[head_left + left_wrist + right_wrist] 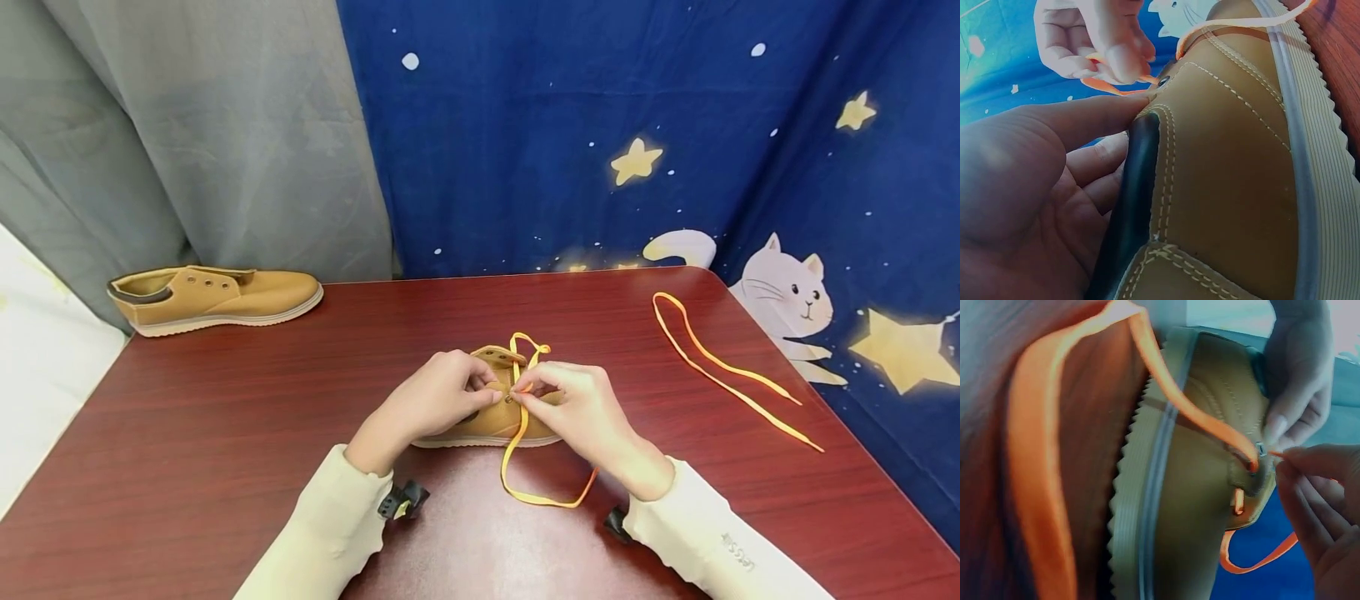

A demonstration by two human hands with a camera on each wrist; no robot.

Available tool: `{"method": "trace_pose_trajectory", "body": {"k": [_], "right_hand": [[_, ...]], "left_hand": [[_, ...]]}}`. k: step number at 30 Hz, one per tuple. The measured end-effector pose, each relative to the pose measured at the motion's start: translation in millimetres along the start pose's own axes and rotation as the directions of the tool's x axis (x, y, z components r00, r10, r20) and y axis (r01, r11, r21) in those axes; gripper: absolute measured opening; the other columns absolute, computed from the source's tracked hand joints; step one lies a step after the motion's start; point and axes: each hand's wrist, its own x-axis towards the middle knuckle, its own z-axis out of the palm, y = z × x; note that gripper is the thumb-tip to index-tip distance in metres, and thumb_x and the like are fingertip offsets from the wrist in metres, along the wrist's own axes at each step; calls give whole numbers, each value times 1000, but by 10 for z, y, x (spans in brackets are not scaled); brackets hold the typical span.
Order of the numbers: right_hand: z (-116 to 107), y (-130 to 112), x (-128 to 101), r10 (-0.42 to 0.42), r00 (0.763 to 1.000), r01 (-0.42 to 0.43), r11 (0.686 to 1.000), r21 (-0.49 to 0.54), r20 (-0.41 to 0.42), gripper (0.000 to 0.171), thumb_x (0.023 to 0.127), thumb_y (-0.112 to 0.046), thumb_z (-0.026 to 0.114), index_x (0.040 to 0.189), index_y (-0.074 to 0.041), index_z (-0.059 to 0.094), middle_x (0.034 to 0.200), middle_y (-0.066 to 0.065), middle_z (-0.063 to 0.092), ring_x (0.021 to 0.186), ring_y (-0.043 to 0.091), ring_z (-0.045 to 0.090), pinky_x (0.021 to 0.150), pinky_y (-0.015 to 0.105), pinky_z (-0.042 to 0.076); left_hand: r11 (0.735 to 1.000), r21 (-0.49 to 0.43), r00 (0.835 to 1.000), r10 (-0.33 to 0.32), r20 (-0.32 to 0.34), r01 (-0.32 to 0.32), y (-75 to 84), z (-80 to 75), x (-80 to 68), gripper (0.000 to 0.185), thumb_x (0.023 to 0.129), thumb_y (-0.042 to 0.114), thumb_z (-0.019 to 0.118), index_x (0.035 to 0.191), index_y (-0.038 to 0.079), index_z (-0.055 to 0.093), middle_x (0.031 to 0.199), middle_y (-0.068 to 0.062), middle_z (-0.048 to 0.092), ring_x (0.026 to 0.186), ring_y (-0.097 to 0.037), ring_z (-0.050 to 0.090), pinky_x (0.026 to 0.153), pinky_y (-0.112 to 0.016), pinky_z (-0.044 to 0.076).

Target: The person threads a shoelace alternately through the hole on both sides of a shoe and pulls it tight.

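A tan shoe [487, 427] with a pale ridged sole stands at the middle of the table, toe to the right. My left hand [438, 396] pinches the edge of its eyelet flap, thumb outside and fingers inside the opening, as the left wrist view shows. An orange-yellow shoelace [512, 450] passes through eyelets nearer the toe and loops down in front of the shoe. Between thumb and forefinger, my right hand [581, 412] pinches a thin end of this lace, right at a metal eyelet [1261, 449]. Whether the tip is inside the eyelet I cannot tell.
A matching tan shoe [217, 300], its eyelets unlaced, stands at the table's back left corner. Another orange-yellow lace [701, 367] lies folded in a long loop on the right of the dark red table [187, 467]. Curtains [525, 150] hang behind the back edge.
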Motion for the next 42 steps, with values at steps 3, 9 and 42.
{"method": "trace_pose_trajectory", "body": {"k": [3,9,42], "right_hand": [[20,31,-15,-98,995,98,994,-58,3,22,75,4,83,81,-15,74,77,-7,73,70,4,66,64,15,53],[45,76,-21,-174,985,175,979,-103,14,22,73,3,83,78,-17,74,75,-8,72,70,5,66,66,17,51],[4,185,34,-524,838,546,806,-228,151,17,79,-6,82,91,-17,76,78,-8,69,72,4,62,65,20,50]], "left_hand": [[1000,-6,1000,17,3,-17,-2,-4,1,9,92,20,72,90,13,76,76,6,69,68,-5,57,62,-20,47],[994,-89,998,-61,-29,58,13,-8,11,42,104,29,55,68,10,66,59,7,54,55,-6,47,55,-22,39],[975,-168,989,-138,59,146,16,112,147,26,90,12,66,65,8,71,52,10,42,53,-6,37,50,-20,24]]}}
